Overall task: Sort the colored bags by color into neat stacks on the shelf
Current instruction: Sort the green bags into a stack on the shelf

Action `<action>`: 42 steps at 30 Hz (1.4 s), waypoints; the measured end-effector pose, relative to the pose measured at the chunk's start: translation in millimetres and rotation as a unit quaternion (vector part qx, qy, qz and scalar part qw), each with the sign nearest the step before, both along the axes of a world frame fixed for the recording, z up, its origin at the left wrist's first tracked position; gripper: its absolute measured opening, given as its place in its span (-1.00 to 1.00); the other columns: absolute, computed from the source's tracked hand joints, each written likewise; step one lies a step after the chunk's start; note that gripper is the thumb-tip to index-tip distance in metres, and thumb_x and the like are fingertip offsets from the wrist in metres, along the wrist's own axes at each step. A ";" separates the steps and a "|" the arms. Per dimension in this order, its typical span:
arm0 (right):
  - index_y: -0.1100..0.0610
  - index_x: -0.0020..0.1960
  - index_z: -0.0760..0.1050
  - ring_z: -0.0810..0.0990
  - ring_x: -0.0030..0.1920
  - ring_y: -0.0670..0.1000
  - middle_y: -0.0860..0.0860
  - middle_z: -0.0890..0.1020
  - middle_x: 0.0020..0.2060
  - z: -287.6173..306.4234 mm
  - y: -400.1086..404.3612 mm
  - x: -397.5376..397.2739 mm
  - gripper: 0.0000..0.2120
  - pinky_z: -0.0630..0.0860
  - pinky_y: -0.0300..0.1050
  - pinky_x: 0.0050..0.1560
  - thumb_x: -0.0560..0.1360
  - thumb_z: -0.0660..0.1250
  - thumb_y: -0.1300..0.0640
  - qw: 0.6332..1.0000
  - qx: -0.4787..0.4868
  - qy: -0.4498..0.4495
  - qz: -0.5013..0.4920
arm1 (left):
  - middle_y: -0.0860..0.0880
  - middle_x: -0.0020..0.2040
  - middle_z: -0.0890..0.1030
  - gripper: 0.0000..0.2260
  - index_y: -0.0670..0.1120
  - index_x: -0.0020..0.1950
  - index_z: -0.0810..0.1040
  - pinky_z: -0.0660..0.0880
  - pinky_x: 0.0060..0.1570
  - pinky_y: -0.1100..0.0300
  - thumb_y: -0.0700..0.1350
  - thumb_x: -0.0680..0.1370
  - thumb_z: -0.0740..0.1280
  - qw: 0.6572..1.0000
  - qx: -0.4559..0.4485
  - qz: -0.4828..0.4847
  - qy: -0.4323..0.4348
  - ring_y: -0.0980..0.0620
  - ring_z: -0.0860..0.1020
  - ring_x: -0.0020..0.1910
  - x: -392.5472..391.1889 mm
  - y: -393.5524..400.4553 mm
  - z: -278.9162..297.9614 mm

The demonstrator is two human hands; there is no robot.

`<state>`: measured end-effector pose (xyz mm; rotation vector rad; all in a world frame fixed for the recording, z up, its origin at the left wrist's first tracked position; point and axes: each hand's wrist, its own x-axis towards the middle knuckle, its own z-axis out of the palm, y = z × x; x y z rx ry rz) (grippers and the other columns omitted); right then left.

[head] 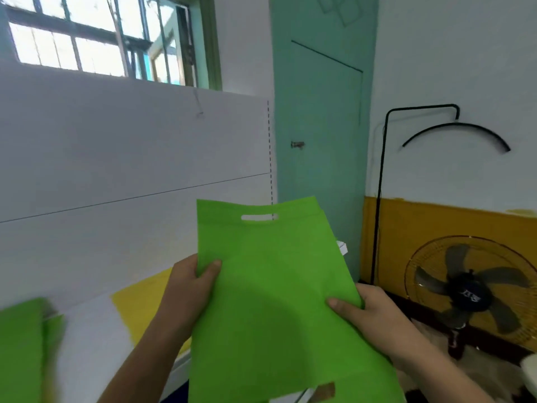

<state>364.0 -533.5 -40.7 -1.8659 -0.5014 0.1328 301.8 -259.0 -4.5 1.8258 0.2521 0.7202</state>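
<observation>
The person is holding a green non-woven bag [270, 286] up in front of the chest, above the near edge of the white shelf [96, 344]. The left hand [189, 283] is pinching the bag's left edge, thumb lying on the front face and the other fingers hidden behind the fabric. The right hand [366, 309] is pinching the right edge lower down in the same way, thumb on the front. A second edge is showing just behind the top right corner, so whether one bag or more is being held cannot be told.

The bag is standing nearly upright, its long axis running from bottom to top and leaning slightly to the left, with the die-cut handle slot [258, 217] at the top, pointing away from the person.

A yellow bag [142, 309] is lying flat on the shelf behind the left forearm, and blurred green bags [26, 350] are sitting at the far left. The held bag probably belongs on that green stack. To place it well, the person should keep both edges taut, lay it flat, and align its corners and slot end with the bags below.
</observation>
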 end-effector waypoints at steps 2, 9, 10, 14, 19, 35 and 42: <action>0.07 -0.04 0.66 0.71 -0.14 -0.02 -0.05 0.73 -0.15 -5.3 -28.2 26.8 -0.90 0.61 0.08 0.01 0.53 0.37 0.11 1.000 0.010 -0.002 -0.018 | 0.10 -0.30 0.61 -0.83 -0.06 -0.17 0.59 0.41 -0.50 0.44 -0.25 0.57 0.30 0.999 0.039 0.002 0.004 0.24 0.58 -0.44 35.2 -28.1 -2.3; 0.08 0.00 0.65 0.71 -0.10 0.04 0.00 0.73 -0.12 -22.9 -88.5 107.4 -0.87 0.59 0.16 0.05 0.55 0.33 0.20 0.998 0.043 0.041 -0.015 | -0.11 -0.20 0.68 -0.89 -0.12 -0.11 0.63 0.58 -0.23 0.09 -0.22 0.57 0.32 0.996 0.021 -0.014 0.084 -0.09 0.66 -0.24 127.9 -85.1 -10.3; 0.09 0.00 0.65 0.71 -0.09 0.05 0.01 0.73 -0.12 -25.5 -93.9 118.7 -0.86 0.59 0.17 0.06 0.55 0.32 0.22 0.998 0.044 0.048 -0.012 | -0.15 -0.17 0.69 -0.91 -0.16 -0.07 0.63 0.61 -0.19 0.04 -0.21 0.56 0.33 0.995 0.006 -0.019 0.095 -0.13 0.67 -0.21 138.8 -90.6 -12.1; 0.10 0.02 0.65 0.71 -0.08 0.07 0.03 0.73 -0.10 -35.7 -109.6 169.1 -0.85 0.59 0.15 0.06 0.56 0.31 0.24 0.996 0.046 0.076 -0.004 | -0.12 -0.18 0.70 -0.91 -0.15 -0.06 0.62 0.61 -0.34 0.15 -0.26 0.56 0.32 0.991 -0.058 -0.040 0.114 -0.04 0.68 -0.28 184.1 -107.5 -17.1; 0.07 -0.01 0.63 0.71 -0.16 -0.07 -0.07 0.73 -0.14 -31.3 -112.7 243.1 -0.89 0.62 -0.17 -0.16 0.55 0.33 0.18 0.999 0.019 0.045 0.013 | -0.13 -0.13 0.71 -0.90 -0.15 0.01 0.61 0.62 -0.25 0.08 -0.20 0.58 0.31 0.985 -0.119 -0.047 0.119 -0.07 0.69 -0.22 249.9 -108.1 -22.3; 0.00 0.01 0.55 0.55 -0.18 -0.21 -0.14 0.60 -0.17 -17.6 14.4 461.5 -0.92 0.44 -0.35 -0.20 0.51 0.35 0.11 0.965 -0.137 -0.166 0.147 | -0.10 -0.02 0.70 -0.84 -0.13 0.12 0.60 0.61 -0.12 0.06 -0.19 0.57 0.33 0.978 -0.132 0.134 0.093 -0.06 0.69 -0.12 372.3 -30.3 -45.3; 0.05 0.14 0.46 0.57 -0.12 0.01 -0.03 0.61 -0.08 -48.5 73.5 514.2 -0.75 0.48 -0.12 -0.13 0.49 0.34 0.05 0.928 -0.213 -0.203 0.230 | -0.12 0.07 0.64 -0.71 -0.19 0.20 0.54 0.53 -0.08 0.18 -0.16 0.51 0.41 0.924 -0.030 0.304 0.229 0.00 0.61 -0.11 389.1 4.1 -85.4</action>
